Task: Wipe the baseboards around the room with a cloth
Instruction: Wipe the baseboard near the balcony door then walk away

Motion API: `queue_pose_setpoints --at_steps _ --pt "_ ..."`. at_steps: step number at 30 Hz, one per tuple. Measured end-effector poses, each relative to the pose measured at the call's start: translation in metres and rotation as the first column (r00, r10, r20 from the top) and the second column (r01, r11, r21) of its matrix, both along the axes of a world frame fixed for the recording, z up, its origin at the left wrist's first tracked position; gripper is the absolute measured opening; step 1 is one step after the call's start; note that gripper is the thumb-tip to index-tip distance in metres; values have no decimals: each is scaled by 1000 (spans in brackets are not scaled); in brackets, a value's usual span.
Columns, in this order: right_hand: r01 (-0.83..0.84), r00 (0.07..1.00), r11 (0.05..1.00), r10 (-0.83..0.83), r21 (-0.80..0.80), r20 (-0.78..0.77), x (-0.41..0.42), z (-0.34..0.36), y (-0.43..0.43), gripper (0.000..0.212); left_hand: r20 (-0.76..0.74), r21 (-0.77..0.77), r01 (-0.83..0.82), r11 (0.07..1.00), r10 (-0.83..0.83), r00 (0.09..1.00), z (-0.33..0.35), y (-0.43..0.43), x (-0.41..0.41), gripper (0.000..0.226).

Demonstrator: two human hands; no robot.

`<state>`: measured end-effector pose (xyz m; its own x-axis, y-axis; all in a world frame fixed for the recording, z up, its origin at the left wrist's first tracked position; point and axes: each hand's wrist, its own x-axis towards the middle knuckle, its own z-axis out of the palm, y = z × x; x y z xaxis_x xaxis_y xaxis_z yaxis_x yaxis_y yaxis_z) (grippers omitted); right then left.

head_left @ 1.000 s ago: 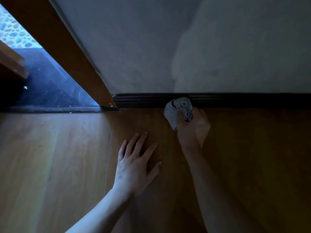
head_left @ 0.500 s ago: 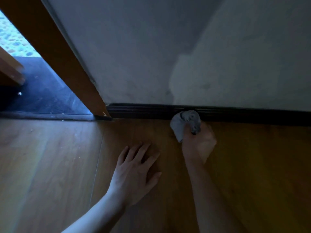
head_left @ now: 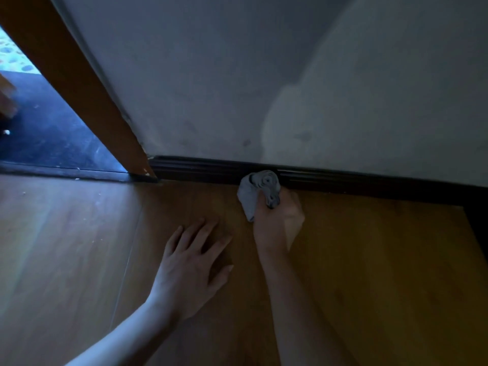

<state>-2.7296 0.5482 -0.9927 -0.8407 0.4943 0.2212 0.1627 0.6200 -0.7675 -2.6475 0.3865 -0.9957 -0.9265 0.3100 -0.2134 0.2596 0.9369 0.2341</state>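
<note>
A dark baseboard (head_left: 356, 179) runs along the foot of the grey wall, from the door frame to the right edge. My right hand (head_left: 278, 223) grips a bunched grey cloth (head_left: 257, 190) and holds it against the baseboard's front, about a third of the way along from the door frame. My left hand (head_left: 194, 262) lies flat on the wooden floor with its fingers spread, a little left of and nearer than the right hand.
A brown wooden door frame (head_left: 87, 96) slants down to the floor at the left end of the baseboard. Beyond it lies a dark threshold and dark floor (head_left: 47, 138). Wooden floorboards (head_left: 66, 260) spread to both sides. A dark edge (head_left: 478, 225) stands at the far right.
The cloth and my right hand have slid slightly right along the baseboard, away from the door frame. The view has tilted and shifted. My left hand stays flat on the floor.
</note>
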Motion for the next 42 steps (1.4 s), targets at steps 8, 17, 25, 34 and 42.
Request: queue_pose_setpoints --at_steps 8,17,25,34,42 --pt "52 999 999 -52 -7 12 1 1 0 16 -9 -18 -3 1000 3 1000 -7 2 3 61" --pt "224 974 975 -224 7 39 1 -6 54 20 -20 -1 -10 1000 10 1000 -8 5 1 62" --pt "232 972 972 -233 24 16 2 -2 62 16 -24 3 -4 1000 4 1000 -11 5 0 62" --pt "198 980 980 -198 8 29 3 -1 57 15 -20 26 -9 1000 10 1000 -8 7 0 62" --pt "82 996 997 -82 -7 20 2 3 22 14 -45 49 -26 998 28 999 -11 9 3 60"
